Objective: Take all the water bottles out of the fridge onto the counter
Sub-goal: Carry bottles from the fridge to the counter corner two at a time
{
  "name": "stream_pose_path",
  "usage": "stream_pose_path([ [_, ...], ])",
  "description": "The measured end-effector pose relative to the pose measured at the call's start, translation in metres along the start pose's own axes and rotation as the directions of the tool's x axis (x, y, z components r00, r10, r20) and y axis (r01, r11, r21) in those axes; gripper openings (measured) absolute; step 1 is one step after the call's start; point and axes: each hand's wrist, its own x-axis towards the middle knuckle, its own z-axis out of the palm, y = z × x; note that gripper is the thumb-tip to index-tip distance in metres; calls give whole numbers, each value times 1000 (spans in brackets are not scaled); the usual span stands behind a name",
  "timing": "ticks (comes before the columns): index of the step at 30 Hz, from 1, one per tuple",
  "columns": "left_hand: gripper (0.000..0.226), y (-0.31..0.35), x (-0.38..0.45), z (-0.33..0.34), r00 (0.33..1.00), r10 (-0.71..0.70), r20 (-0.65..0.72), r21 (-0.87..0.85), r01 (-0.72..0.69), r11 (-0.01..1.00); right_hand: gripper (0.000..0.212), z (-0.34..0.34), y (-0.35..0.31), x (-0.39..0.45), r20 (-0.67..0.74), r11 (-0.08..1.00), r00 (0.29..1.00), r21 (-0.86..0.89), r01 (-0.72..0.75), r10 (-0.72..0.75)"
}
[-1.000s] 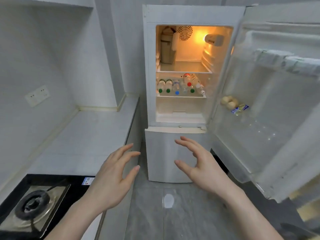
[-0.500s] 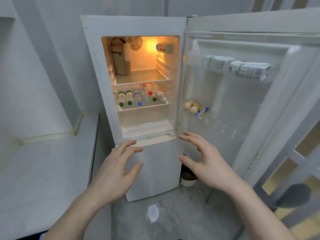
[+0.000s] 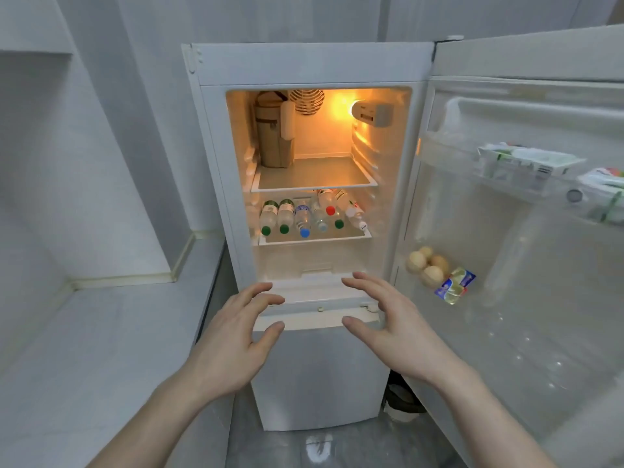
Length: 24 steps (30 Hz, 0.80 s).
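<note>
Head view: both hands, left hand point(image 3: 233, 339) and right hand point(image 3: 395, 329), hover empty with fingers spread before an open fridge point(image 3: 312, 64). Water bottles point(image 3: 304, 216) lie on its second shelf. Nothing moved yet; next, probably reach in, grasp one, carry it left to the counter point(image 3: 111, 332).

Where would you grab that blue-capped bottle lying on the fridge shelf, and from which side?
Probably by the neck end, from the front. The blue-capped bottle lies on its side with its cap toward the open door, wedged between neighbouring bottles, so its flanks look hard to reach. Both hands, left hand and right hand, are open and hold nothing.
</note>
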Motion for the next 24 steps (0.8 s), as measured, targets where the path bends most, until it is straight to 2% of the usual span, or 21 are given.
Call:
stream_pose_path([
  [9, 32, -22, 77, 31, 994, -107, -33, 13, 107, 994, 54, -1, 40, 107, 124, 999, 991, 24, 39, -42],
  [14, 32, -48, 119, 44, 983, -182, 23, -6, 182, 983, 54, 9, 55, 152, 176, 999, 984, 42, 14, -21],
  [24, 46, -114, 231, 71, 958, -261, 117, -40, 267, 963, 55, 44, 85, 249, 170, 997, 983, -2, -72, 72],
])
